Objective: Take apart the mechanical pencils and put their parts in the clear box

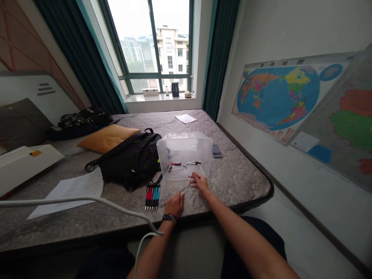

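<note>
My left hand (174, 204) is closed near the mattress's front edge, with a watch and a red band on its wrist. My right hand (200, 183) is a little higher, in front of the box, fingers pinched. A thin whitish stick (188, 184) runs between the two hands; it is too small to tell its kind. Behind them lies a clear plastic box (186, 149), its open side towards me. Inside are a red pen (176, 164), a black-and-white pen (194, 163) and several small white and dark pieces. Left of my hands, a row of red, black and teal pens (152, 197) lies side by side.
On the mattress (232, 186), a black backpack (130, 159) lies left of the box, near an orange padded envelope (109, 137) and printed sheets (72, 190). A white cable (87, 199) crosses the left foreground by my left forearm. A blurred grey item (216, 151) lies right of the box.
</note>
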A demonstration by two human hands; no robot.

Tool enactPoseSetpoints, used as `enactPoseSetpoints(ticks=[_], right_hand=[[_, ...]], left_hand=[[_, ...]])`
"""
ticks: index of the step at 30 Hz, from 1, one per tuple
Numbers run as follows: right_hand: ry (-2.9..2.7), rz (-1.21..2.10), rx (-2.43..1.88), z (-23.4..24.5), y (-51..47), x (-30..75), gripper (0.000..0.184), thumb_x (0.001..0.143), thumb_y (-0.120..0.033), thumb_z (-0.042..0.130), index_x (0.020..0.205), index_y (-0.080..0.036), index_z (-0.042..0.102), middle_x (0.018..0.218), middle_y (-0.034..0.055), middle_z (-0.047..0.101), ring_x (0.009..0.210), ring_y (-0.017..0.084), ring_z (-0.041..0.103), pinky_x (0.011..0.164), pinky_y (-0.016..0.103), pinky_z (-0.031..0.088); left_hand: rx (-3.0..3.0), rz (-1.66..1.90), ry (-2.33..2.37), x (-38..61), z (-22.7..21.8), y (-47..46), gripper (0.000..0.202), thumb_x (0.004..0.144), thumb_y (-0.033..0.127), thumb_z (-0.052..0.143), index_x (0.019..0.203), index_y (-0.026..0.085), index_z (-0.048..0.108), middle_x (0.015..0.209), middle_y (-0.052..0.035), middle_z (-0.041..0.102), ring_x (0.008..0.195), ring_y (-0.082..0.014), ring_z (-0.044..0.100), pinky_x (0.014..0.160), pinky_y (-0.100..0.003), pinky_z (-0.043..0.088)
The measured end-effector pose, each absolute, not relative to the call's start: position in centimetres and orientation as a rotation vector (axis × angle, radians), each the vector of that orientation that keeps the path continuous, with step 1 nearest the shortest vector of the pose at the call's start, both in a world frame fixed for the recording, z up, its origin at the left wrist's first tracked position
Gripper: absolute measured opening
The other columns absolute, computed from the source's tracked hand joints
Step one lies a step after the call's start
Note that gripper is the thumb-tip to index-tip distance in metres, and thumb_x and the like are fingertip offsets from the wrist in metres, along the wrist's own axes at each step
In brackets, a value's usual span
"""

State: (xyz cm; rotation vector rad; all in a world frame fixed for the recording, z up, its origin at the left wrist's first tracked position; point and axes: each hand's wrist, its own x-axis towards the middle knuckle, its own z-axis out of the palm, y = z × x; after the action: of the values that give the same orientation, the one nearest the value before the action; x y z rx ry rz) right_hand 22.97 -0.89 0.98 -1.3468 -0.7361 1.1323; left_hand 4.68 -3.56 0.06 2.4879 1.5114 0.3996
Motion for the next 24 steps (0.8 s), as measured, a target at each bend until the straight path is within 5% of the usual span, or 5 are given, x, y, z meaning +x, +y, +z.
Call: enactPoseSetpoints(ticks=[2, 10, 14, 24], right_hand=[[-0.733, 1.018, -1.428, 0.6, -1.1, 22.7, 0.043, 0.091, -0.057, 0.047, 0.098, -0.018, 0.064, 0.097, 0.0100, 0.072, 0.062, 0.014, 0.064, 0.051, 0.023, 0.048], [-1.216, 0.687, -1.683, -1.6, -5.3, 18.8, 0.047, 0.091, -0.055, 0.049, 0.064, -0.019, 0.061, 0.062, 0.0025, 0.062, 0.062, 0.015, 0.056, 0.060, 0.025, 0.036], [-1.322, 0.824, -1.632, -1.3, -4.6, 19.4, 0.035, 0.082, -0.048, 0.066, 0.064, -0.018, 0.061, 0.062, -0.0006, 0.060, 0.061, 0.013, 0.051, 0.059, 0.024, 0.033], [-1.170, 1.267, -1.392, -1.9, -3.7, 20.9, 0.030, 0.076, -0.039, 0.073, 0.061, -0.016, 0.062, 0.048, -0.0029, 0.055, 0.042, 0.009, 0.045, 0.046, 0.022, 0.031]], left_hand=[[2.494, 0.394, 1.515, 4.8, 0.1, -3.6, 0.038, 0.103, 0.040, 0.028, 0.100, 0.020, 0.060, 0.088, -0.0073, 0.072, 0.080, -0.0201, 0.068, 0.064, -0.027, 0.037], [2.502, 0.336, 1.509, 4.8, 0.2, -3.6, 0.036, 0.102, 0.038, 0.031, 0.103, 0.019, 0.062, 0.093, -0.0090, 0.072, 0.082, -0.0216, 0.068, 0.068, -0.029, 0.040], [2.523, 0.361, 1.443, 4.9, 0.5, -3.7, 0.032, 0.101, 0.032, 0.035, 0.110, 0.018, 0.062, 0.099, -0.0105, 0.072, 0.088, -0.0224, 0.068, 0.072, -0.029, 0.042], [2.456, 0.380, 1.467, 4.8, 0.1, -3.6, 0.040, 0.096, 0.043, 0.043, 0.129, 0.019, 0.046, 0.095, -0.0103, 0.072, 0.085, -0.0249, 0.069, 0.069, -0.030, 0.043]])
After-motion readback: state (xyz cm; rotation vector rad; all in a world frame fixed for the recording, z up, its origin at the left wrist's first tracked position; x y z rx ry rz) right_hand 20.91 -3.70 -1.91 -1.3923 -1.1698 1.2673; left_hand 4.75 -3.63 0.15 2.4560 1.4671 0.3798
